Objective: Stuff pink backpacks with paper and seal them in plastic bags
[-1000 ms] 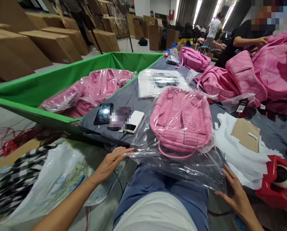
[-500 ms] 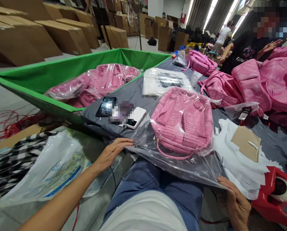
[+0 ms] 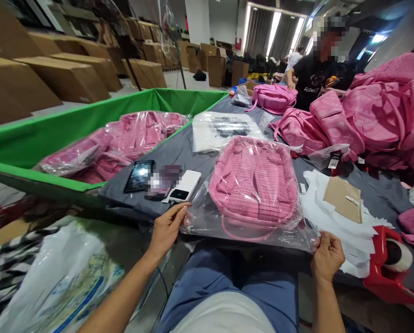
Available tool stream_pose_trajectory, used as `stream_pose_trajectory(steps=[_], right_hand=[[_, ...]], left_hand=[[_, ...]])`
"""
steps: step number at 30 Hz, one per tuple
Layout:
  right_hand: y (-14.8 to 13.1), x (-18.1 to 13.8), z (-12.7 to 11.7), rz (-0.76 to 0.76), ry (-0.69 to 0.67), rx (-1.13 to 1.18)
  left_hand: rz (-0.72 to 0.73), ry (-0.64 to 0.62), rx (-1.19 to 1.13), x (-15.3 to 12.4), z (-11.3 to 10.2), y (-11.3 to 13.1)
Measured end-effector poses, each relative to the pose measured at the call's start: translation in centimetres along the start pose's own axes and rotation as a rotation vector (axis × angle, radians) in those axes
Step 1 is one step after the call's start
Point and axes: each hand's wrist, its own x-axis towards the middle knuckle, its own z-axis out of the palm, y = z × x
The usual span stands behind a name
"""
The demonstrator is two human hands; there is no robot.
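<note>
A pink backpack [image 3: 255, 182] lies inside a clear plastic bag [image 3: 207, 219] on the grey table [image 3: 182, 148] in front of me. My left hand [image 3: 167, 229] grips the bag's near left corner, fingers curled on the plastic. My right hand [image 3: 327, 256] is closed on the bag's near right corner. The bag's open end is folded back toward the backpack along the table's front edge. My lap in blue trousers is just below.
A phone [image 3: 139, 175] and a white power bank [image 3: 185, 185] lie left of the bag. A green bin [image 3: 54, 134] holds bagged pink backpacks [image 3: 123, 138]. Loose pink backpacks [image 3: 366, 115], white sheets [image 3: 331, 222] and a red tape dispenser [image 3: 390, 263] are right. Another person [image 3: 314, 74] stands at the far end.
Both hands have closed on the bag's loose open end and drawn it up and in toward the backpack; the flap that hung over my lap is now folded at the table edge.
</note>
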Motion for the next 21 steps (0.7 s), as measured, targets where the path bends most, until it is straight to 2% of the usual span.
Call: stream_pose_trajectory(steps=[2, 3, 5, 7, 10, 13, 16, 21], right_hand=[[-0.1, -0.2, -0.4, -0.032, 0.001, -0.029], [-0.1, -0.3, -0.6, -0.041, 0.007, -0.048], [0.0, -0.5, -0.8, -0.044, 0.016, -0.081], [0.3, -0.5, -1.0, -0.041, 0.035, -0.088], [0.7, -0.4, -1.0, -0.041, 0.056, -0.069], [0.8, -0.4, -0.8, -0.033, 0.018, -0.037], [0.4, -0.5, -0.7, -0.015, 0.004, -0.005], [-1.0, -0.3, -1.0, -0.03, 0.045, 0.076]], left_hand=[[0.186, 0.128, 0.149, -0.2, 0.8, 1.2], [0.309, 0.141, 0.233, -0.4, 1.3, 1.9], [0.543, 0.026, 0.369, -0.7, 2.6, 3.7], [0.679, -0.15, 0.436, -0.8, 3.8, 5.3], [0.734, -0.32, 0.432, -0.6, 4.9, 6.7], [0.709, -0.416, 0.347, -0.4, 4.9, 6.8], [0.652, -0.428, 0.294, -0.2, 4.5, 6.7], [0.73, -0.35, 0.292, 1.1, 4.9, 7.2]])
